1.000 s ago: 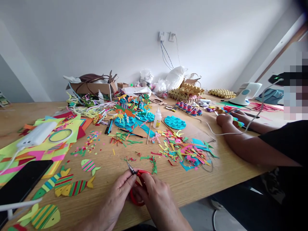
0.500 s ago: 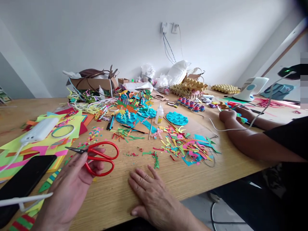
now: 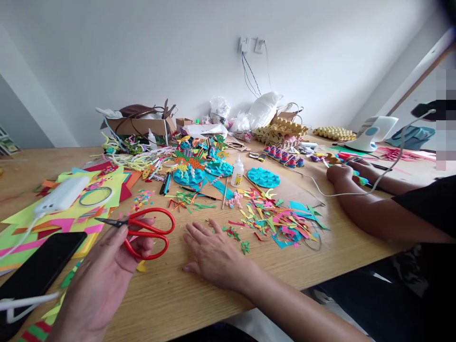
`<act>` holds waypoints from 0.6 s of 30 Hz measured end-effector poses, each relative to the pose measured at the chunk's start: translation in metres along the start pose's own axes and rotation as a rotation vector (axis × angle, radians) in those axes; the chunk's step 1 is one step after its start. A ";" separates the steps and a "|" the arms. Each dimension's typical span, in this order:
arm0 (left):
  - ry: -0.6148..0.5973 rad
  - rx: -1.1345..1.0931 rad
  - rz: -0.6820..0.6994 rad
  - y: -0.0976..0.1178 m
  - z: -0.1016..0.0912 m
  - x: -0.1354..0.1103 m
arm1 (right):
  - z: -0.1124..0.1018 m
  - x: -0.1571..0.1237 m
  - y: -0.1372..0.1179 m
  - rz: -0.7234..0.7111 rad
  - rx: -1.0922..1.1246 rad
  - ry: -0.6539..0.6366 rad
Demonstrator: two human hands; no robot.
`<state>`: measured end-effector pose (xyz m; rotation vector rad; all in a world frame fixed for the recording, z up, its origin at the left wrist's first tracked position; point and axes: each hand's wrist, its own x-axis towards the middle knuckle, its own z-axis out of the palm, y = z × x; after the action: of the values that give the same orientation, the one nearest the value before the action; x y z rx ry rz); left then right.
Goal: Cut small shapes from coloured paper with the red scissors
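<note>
My left hand point(image 3: 107, 270) grips a pair of red-handled scissors point(image 3: 142, 230) near the blades, holding them sideways above the wooden table point(image 3: 185, 294), tips pointing left. My right hand point(image 3: 213, 254) lies flat on the table with fingers spread, holding nothing; its fingertips reach small green paper scraps point(image 3: 235, 235). A heap of coloured paper cuttings point(image 3: 278, 221) lies just beyond and to the right of that hand.
A black phone point(image 3: 35, 270) and coloured paper sheets point(image 3: 71, 209) with a white power bank point(image 3: 60, 195) lie at left. A glue bottle point(image 3: 237, 173), blue craft pieces point(image 3: 263, 177) and a cardboard box point(image 3: 138, 126) stand further back. Another person's arms point(image 3: 363, 209) rest on the table at right.
The scissors passed from both hands into my left hand and moved left. My right hand let go, dropped flat on the table, then slid forward towards the green scraps.
</note>
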<state>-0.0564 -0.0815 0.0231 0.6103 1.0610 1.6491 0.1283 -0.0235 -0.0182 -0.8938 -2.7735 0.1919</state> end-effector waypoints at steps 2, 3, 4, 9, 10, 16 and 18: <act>0.007 0.010 0.002 -0.001 -0.002 0.001 | 0.007 0.015 0.002 -0.069 -0.012 -0.026; 0.013 0.015 0.007 -0.003 -0.004 0.002 | 0.010 0.018 0.005 -0.084 -0.017 -0.039; 0.019 0.017 0.019 -0.004 -0.007 0.003 | 0.012 0.019 0.009 -0.086 -0.023 -0.051; 0.025 0.061 0.043 -0.013 -0.026 0.015 | 0.005 -0.014 0.036 0.073 -0.073 -0.067; 0.027 0.071 0.030 -0.014 -0.030 0.018 | 0.001 -0.025 0.042 0.115 -0.093 -0.071; 0.114 0.054 -0.036 -0.012 -0.040 0.027 | -0.023 -0.060 0.062 0.287 -0.209 -0.044; 0.149 0.038 -0.062 -0.013 -0.036 0.025 | -0.026 -0.053 0.057 0.290 -0.208 -0.019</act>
<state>-0.0879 -0.0692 -0.0079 0.4800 1.2089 1.6433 0.2089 -0.0073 -0.0134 -1.3523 -2.7042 -0.0442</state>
